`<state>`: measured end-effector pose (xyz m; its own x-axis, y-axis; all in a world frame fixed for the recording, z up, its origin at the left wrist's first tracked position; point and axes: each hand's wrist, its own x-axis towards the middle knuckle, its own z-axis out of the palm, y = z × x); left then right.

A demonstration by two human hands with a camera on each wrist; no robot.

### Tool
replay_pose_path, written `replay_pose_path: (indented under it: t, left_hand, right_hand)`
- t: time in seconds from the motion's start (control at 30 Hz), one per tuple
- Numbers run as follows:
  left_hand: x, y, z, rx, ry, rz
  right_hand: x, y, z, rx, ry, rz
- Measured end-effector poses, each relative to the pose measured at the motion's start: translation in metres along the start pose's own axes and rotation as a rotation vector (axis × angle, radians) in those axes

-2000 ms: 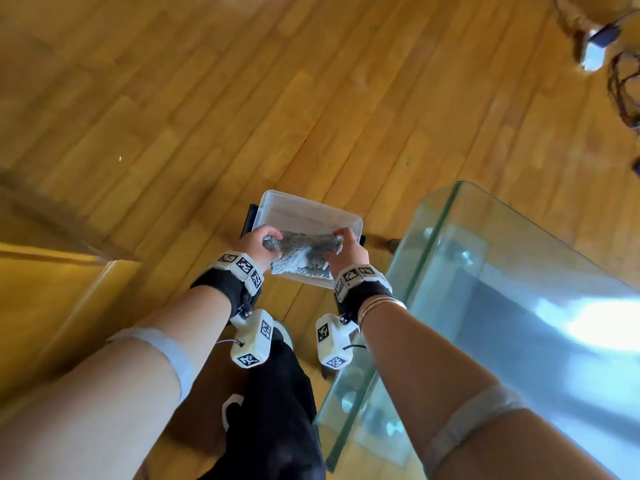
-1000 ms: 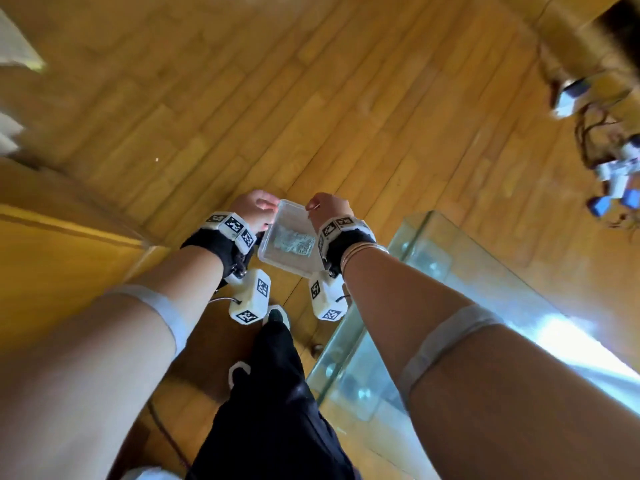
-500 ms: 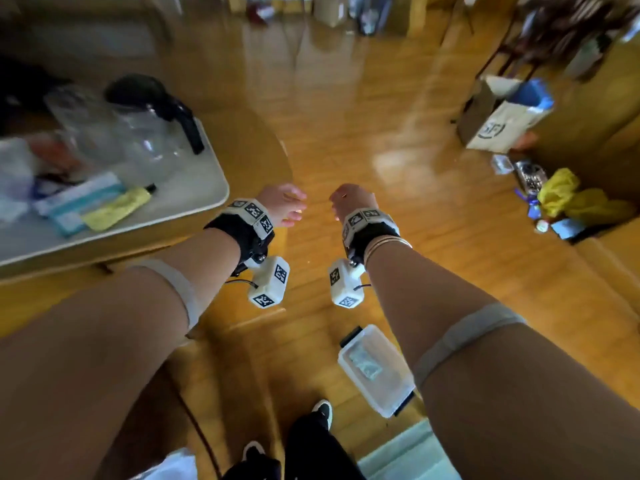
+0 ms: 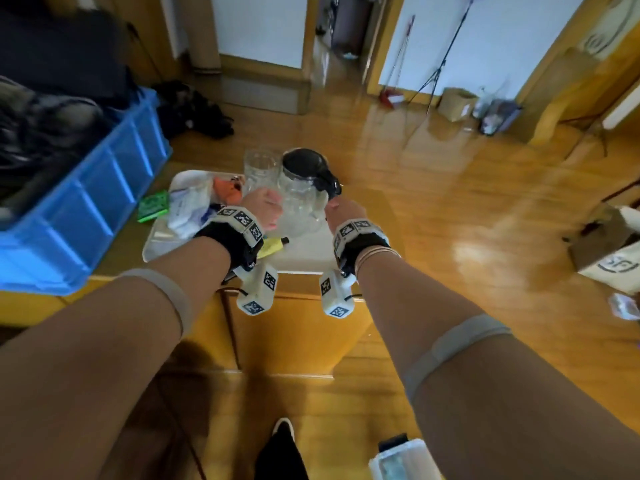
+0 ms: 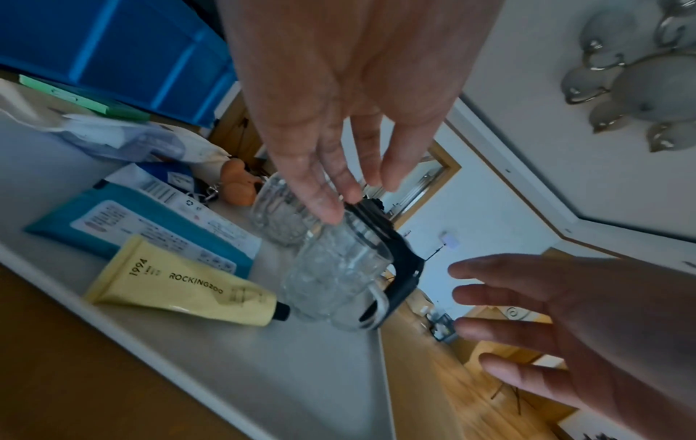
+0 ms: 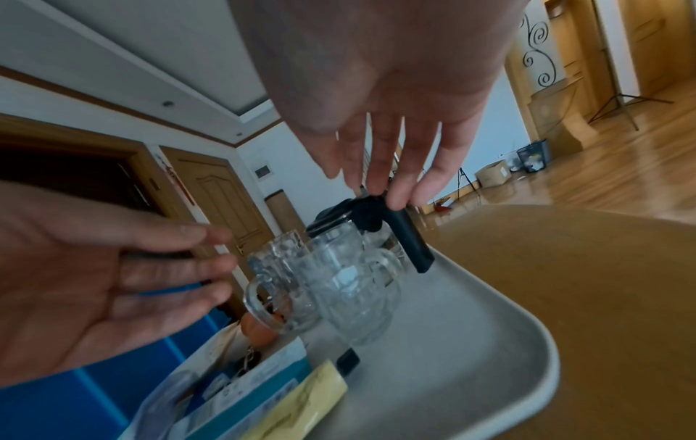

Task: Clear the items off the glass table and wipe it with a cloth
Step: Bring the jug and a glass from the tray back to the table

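A white tray (image 4: 304,261) sits on a wooden cabinet top and carries two clear glass mugs and a glass pitcher with a black lid (image 4: 304,164). My left hand (image 4: 268,207) hovers at the left side of the nearer mug (image 4: 299,213), fingers straight and holding nothing. My right hand (image 4: 341,209) hovers at its right, by the pitcher's black handle (image 6: 406,235). In the left wrist view my left hand (image 5: 350,193) points at the nearer mug (image 5: 331,282). In the right wrist view my right hand (image 6: 384,184) is spread above the handle. The glass table is out of view.
On the tray also lie a yellow tube (image 4: 272,245), a teal packet (image 5: 132,226) and a bag of small items. A blue crate (image 4: 86,209) stands left of the tray. A clear plastic box (image 4: 401,459) with the cloth inside sits on the wooden floor by my right leg.
Both hands put the cloth into the plastic box, let go of it on the floor, and rose toward the glassware on the tray. My view swung up from the floor.
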<state>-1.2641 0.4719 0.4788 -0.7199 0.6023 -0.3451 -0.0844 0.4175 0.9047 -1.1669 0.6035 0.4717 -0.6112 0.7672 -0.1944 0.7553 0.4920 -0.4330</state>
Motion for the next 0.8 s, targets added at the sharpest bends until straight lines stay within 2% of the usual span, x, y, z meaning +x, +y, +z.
replay_pose_path:
  t: [0.07,0.17,0.3,0.4,0.5,0.63,0.8]
  left_hand:
    - [0.026,-0.006,-0.002,0.053,0.034,-0.027]
    - [0.061,-0.012,0.006,0.247,0.103,-0.034]
    - [0.088,-0.017,0.023,0.353,0.085,-0.017]
    - [0.101,-0.024,0.026,0.333,0.081,0.0]
    - [0.107,-0.027,0.03,0.316,0.018,0.007]
    - [0.113,-0.034,0.037,0.25,0.024,0.052]
    - [0.117,-0.045,0.04,0.165,0.012,0.15]
  right_hand:
    - [0.03,-0.001,0.006,0.083,0.02,0.029]
    - [0.067,0.0,0.003,0.145,0.021,0.07]
    - [0.1,0.005,0.006,0.136,-0.038,0.067]
    - [0.114,0.006,0.011,0.163,-0.078,0.033]
    - [0.118,0.003,0.013,0.197,-0.074,0.044]
    - [0.127,-0.001,0.016,0.185,-0.069,0.043]
    - [0.135,0.002,0.015,0.245,-0.08,0.119]
